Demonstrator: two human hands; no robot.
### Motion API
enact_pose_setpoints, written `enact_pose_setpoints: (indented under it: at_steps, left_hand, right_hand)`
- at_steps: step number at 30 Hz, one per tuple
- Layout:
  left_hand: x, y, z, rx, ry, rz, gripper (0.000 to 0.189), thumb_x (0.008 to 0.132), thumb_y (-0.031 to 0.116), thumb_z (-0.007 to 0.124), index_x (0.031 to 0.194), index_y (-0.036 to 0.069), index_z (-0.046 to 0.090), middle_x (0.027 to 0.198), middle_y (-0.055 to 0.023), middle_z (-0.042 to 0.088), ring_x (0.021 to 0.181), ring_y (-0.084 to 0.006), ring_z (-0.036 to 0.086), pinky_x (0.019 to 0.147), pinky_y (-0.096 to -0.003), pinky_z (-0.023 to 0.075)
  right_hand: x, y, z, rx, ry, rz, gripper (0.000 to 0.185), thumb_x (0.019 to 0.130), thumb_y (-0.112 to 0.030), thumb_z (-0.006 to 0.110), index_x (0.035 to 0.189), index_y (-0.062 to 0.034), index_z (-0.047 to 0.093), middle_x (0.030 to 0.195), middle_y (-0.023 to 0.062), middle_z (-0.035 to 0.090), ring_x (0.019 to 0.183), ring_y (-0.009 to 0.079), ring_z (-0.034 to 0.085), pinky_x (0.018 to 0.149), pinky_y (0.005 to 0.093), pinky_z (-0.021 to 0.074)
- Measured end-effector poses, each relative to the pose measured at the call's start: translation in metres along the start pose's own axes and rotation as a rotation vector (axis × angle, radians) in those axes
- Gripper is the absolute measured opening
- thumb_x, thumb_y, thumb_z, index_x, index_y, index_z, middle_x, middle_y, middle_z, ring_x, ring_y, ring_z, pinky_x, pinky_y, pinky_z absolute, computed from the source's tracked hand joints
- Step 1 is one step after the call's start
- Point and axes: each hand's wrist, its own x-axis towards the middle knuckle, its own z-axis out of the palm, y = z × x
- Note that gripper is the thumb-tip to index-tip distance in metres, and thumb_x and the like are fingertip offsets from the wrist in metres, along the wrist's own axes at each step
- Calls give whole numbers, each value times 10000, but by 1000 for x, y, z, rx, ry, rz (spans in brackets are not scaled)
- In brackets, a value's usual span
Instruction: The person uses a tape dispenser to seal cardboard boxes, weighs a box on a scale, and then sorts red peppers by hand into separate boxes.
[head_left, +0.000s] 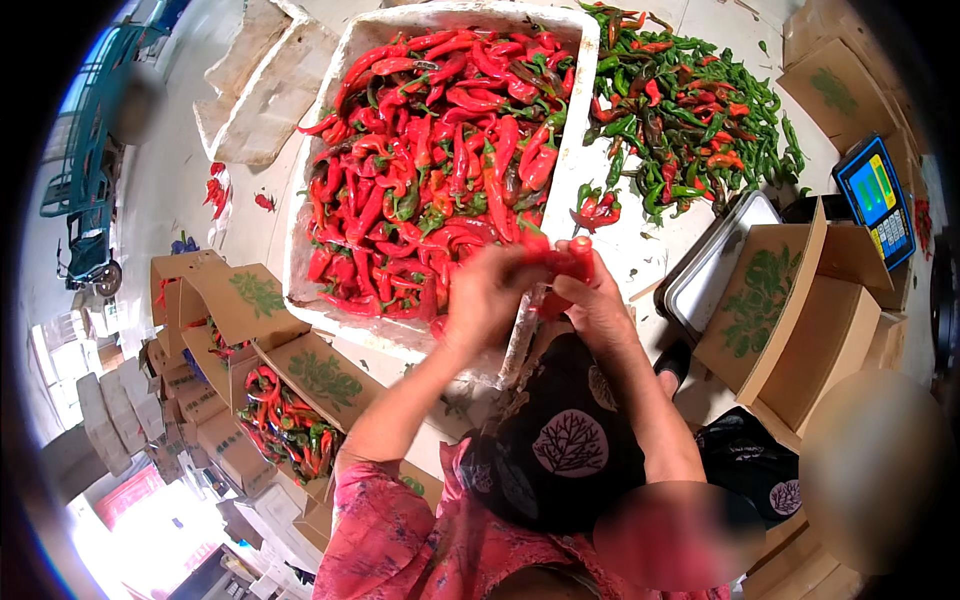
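Observation:
A white foam box in front of me is heaped with long red chili peppers, some with green stems. Over its near right corner, my right hand grips several red chili peppers between thumb and fingers. My left hand meets it from the other side, blurred, its fingertips closed around a red pepper at the same bunch. Both hands partly hide these peppers, so how many there are cannot be told.
Green and red peppers lie piled on the floor beyond the box's right side. A scale platform with a display and an open cardboard box stand at right. Another carton holds peppers at left. Broken foam lies far left.

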Motion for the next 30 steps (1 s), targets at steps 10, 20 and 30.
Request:
enact_pose_setpoints:
  at_steps: [10,20,30]
  left_hand:
    - [31,29,-7,-214,-522,-153,214,864,77,765,1062,5,731,898,-87,734,847,-117,672,762,-272,534]
    - [145,-43,14,465,371,41,256,854,226,782,915,10,657,754,-175,634,747,-400,638,707,-484,512]
    - [91,-24,-5,-498,201,-278,291,825,64,772,1081,45,637,910,-20,675,783,-101,614,725,-260,519]
  right_hand:
    - [2,-8,-18,63,21,116,425,840,-1,776,1212,-39,574,1115,117,702,962,246,715,781,374,613]
    - [8,-6,-26,168,74,-33,361,873,-78,762,1181,-50,577,952,77,664,845,200,660,776,345,558]
    - [11,-7,-42,217,112,-62,414,888,-79,782,1227,-57,545,1038,73,671,900,227,678,788,365,570]
